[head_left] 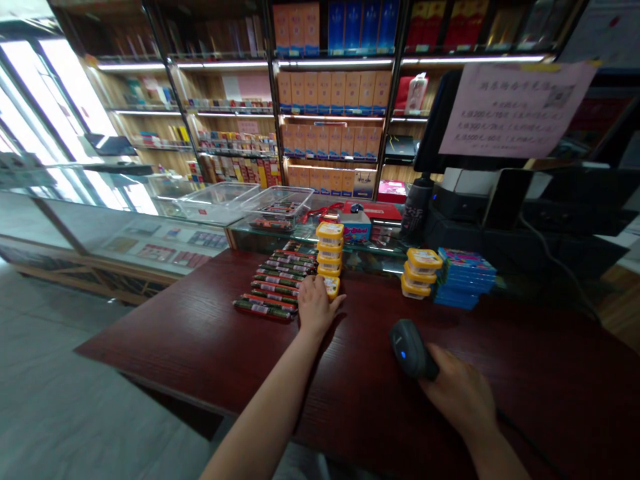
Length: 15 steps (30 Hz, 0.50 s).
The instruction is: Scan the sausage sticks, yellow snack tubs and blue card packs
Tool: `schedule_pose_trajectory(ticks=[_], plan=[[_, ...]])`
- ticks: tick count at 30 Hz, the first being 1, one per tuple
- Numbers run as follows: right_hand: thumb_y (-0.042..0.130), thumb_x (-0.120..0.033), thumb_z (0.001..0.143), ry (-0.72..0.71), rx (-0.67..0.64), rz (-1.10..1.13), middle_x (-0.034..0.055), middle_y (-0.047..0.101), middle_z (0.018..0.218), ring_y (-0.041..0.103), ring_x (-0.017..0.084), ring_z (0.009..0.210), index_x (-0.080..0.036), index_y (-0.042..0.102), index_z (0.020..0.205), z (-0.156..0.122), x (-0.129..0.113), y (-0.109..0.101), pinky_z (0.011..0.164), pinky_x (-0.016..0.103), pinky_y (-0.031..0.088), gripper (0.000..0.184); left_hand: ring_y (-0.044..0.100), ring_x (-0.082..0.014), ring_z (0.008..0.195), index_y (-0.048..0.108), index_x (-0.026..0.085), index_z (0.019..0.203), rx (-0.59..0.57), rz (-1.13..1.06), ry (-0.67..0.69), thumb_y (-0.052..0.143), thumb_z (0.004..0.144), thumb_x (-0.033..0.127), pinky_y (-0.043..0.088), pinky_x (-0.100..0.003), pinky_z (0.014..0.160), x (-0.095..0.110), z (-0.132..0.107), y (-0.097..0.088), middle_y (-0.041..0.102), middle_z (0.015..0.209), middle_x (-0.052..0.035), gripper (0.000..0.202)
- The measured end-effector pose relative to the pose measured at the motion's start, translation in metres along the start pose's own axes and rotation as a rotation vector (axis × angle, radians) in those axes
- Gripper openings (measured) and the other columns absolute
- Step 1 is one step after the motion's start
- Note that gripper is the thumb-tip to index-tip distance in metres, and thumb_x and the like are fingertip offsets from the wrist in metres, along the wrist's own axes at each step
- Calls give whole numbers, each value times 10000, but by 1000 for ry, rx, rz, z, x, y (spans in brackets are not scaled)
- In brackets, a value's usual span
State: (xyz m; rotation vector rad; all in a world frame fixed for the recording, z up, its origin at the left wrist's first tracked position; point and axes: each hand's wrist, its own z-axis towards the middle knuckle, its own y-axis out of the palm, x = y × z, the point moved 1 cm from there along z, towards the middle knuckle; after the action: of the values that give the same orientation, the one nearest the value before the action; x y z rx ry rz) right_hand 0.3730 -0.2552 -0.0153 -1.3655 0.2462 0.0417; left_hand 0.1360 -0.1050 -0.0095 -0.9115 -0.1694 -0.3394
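My left hand (316, 307) lies palm down on the dark red wooden counter (190, 327), with its fingers and thumb against a yellow-lidded tub (331, 287). That tub sits at the near end of a leaning row of similar tubs (329, 250). Just left of my hand lie several wrapped sausage sticks (273, 285) in a neat row. My right hand (460, 397) is wrapped around a black handheld barcode scanner (413, 349), whose small blue light is lit. Farther right stand a stack of yellow-lidded tubs (420, 273) and a pile of blue packets (464, 279).
A black cable (525, 433) trails from the scanner across the counter. Behind stand a glass display case (320, 240) with clear plastic trays (215, 201), a black bottle (416, 207), a dark till unit (520, 213), a pink paper notice (517, 110) and shelves of boxes (325, 93).
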Motion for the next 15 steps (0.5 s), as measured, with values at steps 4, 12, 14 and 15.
schedule_pose_trajectory(ticks=[4,12,14,15], plan=[[521,-256,814,31,-14,10,20,708,913,666,209,811,-249,617,968,3,-2,-3,650,291,379,182,424,-308,1167,528,166,1108,14,-41,205,586,831,440,336,-454,1016,23,1,-8,481,1227,-154,394],[529,-250,817,34,-7,26,22,694,865,655,190,801,-239,621,940,6,-4,-5,659,278,374,154,520,-215,1056,559,217,1091,-189,-291,520,547,859,278,438,-358,935,110,42,8,555,1127,-65,240],[524,-224,806,38,3,13,23,691,860,654,191,798,-241,623,940,6,-4,-5,656,276,372,168,549,-205,1030,571,218,1093,-213,-346,523,548,856,255,458,-341,910,131,57,19,561,1140,-64,241],[524,-214,799,39,7,8,24,690,859,654,195,797,-240,624,942,6,-4,-4,656,278,373,176,562,-203,1019,574,217,1103,-224,-367,523,549,853,247,467,-334,897,139,64,26,562,1160,-66,253]])
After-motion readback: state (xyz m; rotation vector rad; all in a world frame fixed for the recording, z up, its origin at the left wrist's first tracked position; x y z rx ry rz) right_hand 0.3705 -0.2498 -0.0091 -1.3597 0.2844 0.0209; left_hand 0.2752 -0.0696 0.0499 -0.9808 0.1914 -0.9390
